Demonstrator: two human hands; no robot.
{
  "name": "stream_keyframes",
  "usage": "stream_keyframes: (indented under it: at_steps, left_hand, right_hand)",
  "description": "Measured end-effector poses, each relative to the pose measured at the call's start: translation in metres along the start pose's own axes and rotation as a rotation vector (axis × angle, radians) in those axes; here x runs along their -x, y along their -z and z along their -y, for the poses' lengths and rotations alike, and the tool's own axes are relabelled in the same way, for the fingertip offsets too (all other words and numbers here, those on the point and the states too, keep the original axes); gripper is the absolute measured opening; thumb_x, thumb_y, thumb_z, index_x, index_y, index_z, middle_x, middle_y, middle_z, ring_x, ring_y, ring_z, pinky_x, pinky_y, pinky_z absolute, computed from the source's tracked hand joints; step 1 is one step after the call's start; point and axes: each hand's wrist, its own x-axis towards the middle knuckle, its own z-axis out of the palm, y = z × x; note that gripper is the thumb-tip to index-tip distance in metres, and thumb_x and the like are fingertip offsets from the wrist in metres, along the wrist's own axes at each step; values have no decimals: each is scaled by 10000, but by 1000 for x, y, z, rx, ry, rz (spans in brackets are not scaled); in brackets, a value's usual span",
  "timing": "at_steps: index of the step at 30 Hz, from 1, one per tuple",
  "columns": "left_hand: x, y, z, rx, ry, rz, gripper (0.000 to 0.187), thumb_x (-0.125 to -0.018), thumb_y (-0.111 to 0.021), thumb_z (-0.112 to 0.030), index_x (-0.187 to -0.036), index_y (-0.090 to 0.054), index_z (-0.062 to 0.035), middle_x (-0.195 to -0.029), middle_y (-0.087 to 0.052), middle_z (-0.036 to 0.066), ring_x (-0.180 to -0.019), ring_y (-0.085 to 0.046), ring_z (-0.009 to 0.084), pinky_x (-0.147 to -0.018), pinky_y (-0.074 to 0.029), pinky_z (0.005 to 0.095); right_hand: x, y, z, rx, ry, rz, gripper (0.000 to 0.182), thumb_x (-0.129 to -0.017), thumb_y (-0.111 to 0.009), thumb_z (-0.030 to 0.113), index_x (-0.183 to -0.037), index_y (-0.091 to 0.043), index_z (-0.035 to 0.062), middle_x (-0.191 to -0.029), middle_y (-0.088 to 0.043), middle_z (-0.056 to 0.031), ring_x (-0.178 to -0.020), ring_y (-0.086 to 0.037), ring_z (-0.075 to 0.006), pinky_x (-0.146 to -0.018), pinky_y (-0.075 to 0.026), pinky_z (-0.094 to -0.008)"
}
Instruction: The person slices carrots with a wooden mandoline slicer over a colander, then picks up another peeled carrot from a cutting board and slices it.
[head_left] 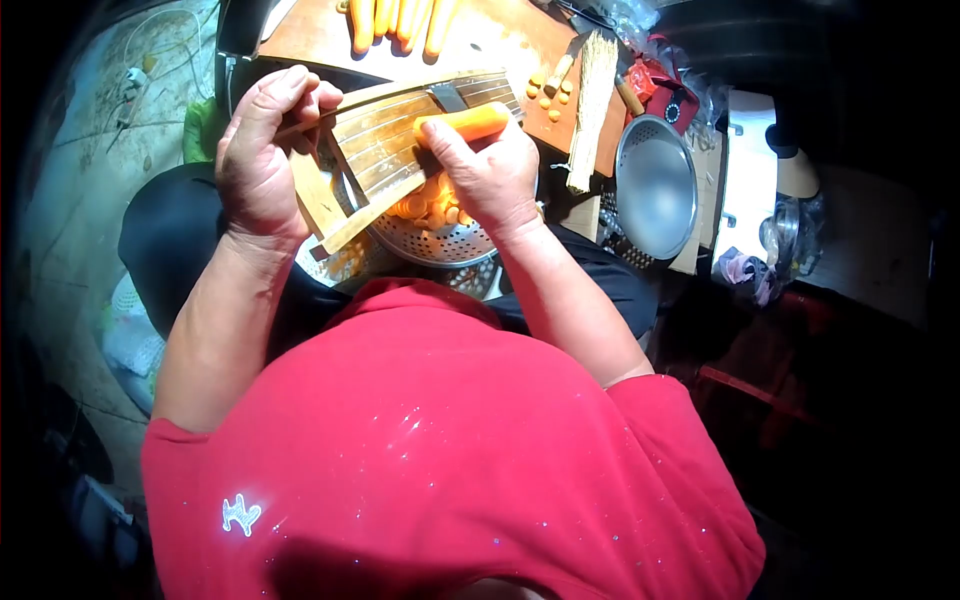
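Note:
My left hand [266,150] is closed around the end of a wooden mandoline slicer [375,145], which is tilted above a perforated metal colander [445,245]. In my right hand [490,175] is a peeled carrot [475,122], lying on the slicer's board close to its dark blade. Sliced carrot pieces [430,203] fill part of the colander under the slicer. Several whole carrots [405,20] rest on the orange-brown board at the top of the view.
The orange-brown board [310,35] also bears small carrot ends [545,102] and a knife [562,70]. A straw brush [594,105] lies at its right edge. Beyond it stands a shiny metal bowl [655,185], with a white box [748,185] farther right.

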Motion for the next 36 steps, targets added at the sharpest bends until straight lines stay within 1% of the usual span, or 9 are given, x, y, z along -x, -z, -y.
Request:
stream_keyframes:
  at_steps: [4, 11, 13, 17, 18, 24, 28, 33, 36]
  left_hand:
    - [0, -2, -1, 0, -17, 10, 152, -883, -577, -135, -898, -618, 11, -769, -602, 63, -788, -595, 147, -819, -455, 274]
    - [-7, 1, -2, -23, 11, -20, 161, -892, -578, -163, -846, -621, -14, -726, -564, 43, -828, -605, 198, -866, -453, 322]
    - [-6, 0, -2, -22, -1, -5, 160, -893, -577, -164, -853, -622, -16, -730, -570, 43, -833, -611, 199, -865, -453, 317]
    - [-7, 1, -3, -33, 0, -15, 160, -890, -583, -169, -854, -623, -18, -730, -572, 40, -839, -616, 202, -867, -451, 315]
    - [-7, 0, -3, -34, 2, -19, 160, -888, -585, -170, -856, -623, -18, -730, -572, 40, -840, -617, 202, -869, -450, 315]
    - [-8, -1, -3, -45, 4, -30, 156, -882, -593, -170, -849, -627, -21, -732, -582, 42, -840, -621, 205, -870, -450, 318]
    - [-7, 0, -3, -47, 7, -29, 158, -880, -596, -170, -835, -629, -22, -736, -594, 46, -838, -623, 204, -870, -451, 320]
    - [-6, -2, -3, -36, 8, -48, 151, -872, -603, -161, -829, -631, -20, -737, -603, 52, -842, -624, 208, -873, -452, 321]
    - [-2, -3, -2, -31, 14, -39, 151, -876, -597, -159, -829, -632, -19, -734, -602, 55, -839, -623, 211, -875, -451, 325]
  right_hand:
    - [-38, 21, -51, -123, -264, -47, 334, -762, -735, 243, -953, -624, -8, -851, -686, -100, -768, -660, -192, -726, -516, -318]
    - [-40, 25, -63, -65, -226, -111, 402, -774, -723, 256, -1049, -594, -7, -972, -663, -114, -888, -634, -178, -806, -487, -298]
    - [-43, 27, -63, -37, -179, -120, 340, -804, -720, 255, -986, -606, -8, -842, -640, -53, -668, -584, -94, -552, -470, -228]
    - [-50, 36, -70, 37, -163, -209, 346, -803, -721, 288, -973, -582, 19, -815, -629, -53, -629, -568, -92, -515, -446, -215]
    - [-50, 36, -63, 62, -213, -234, 399, -772, -696, 298, -1004, -584, -6, -912, -650, -151, -846, -633, -249, -797, -487, -339]
    - [-42, 36, -33, 582, 1, -138, 347, -818, -640, 298, -986, -526, 16, -891, -634, -200, -851, -627, -333, -788, -490, -399]
    - [-46, 38, -36, 568, 52, -104, 330, -840, -652, 279, -1011, -516, 31, -823, -650, -170, -737, -652, -290, -667, -514, -351]
    - [-4, 16, 18, 455, 311, 59, 387, -831, -627, 358, -1030, -486, 58, -793, -633, -183, -725, -641, -370, -688, -509, -436]
    - [-30, 24, -8, 570, 48, -42, 404, -814, -653, 334, -1020, -500, 22, -832, -644, -209, -777, -652, -342, -707, -516, -413]
